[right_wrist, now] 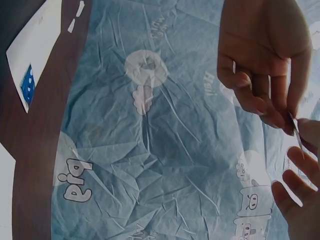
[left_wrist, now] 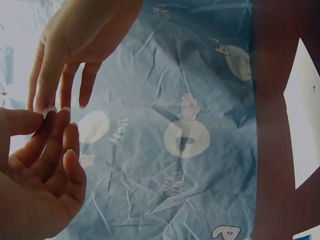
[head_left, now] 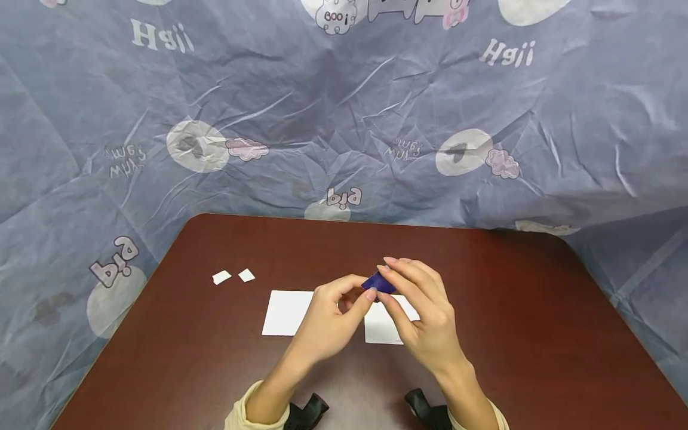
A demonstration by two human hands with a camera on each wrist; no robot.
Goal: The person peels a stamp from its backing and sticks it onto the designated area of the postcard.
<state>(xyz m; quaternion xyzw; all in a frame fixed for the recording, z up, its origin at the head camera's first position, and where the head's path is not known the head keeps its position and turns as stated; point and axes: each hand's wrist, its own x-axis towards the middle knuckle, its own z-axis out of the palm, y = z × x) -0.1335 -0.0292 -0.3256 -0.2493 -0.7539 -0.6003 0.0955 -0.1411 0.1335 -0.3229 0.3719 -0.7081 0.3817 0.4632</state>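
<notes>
Above the table, both hands pinch a small, thin dark blue piece [head_left: 380, 283], perhaps paper or a sticker; its exact kind cannot be told. My left hand [head_left: 329, 319] holds its left corner between thumb and forefinger. On its other side my right hand [head_left: 427, 316] grips with thumb and fingertips. Edge-on in the right wrist view, the piece [right_wrist: 297, 131] looks like a thin sliver. Below the hands lie a left white card [head_left: 286, 313] and a right white card [head_left: 383, 323], both partly covered by the hands. A blue patch [right_wrist: 28, 86] with white marks sits on one card's corner.
Two small white scraps [head_left: 221, 277] [head_left: 246, 275] lie at the far left of the brown table [head_left: 516, 310]. A wrinkled blue printed cloth [head_left: 344, 119] hangs behind the table. Black wrist devices [head_left: 312, 411] are on both forearms.
</notes>
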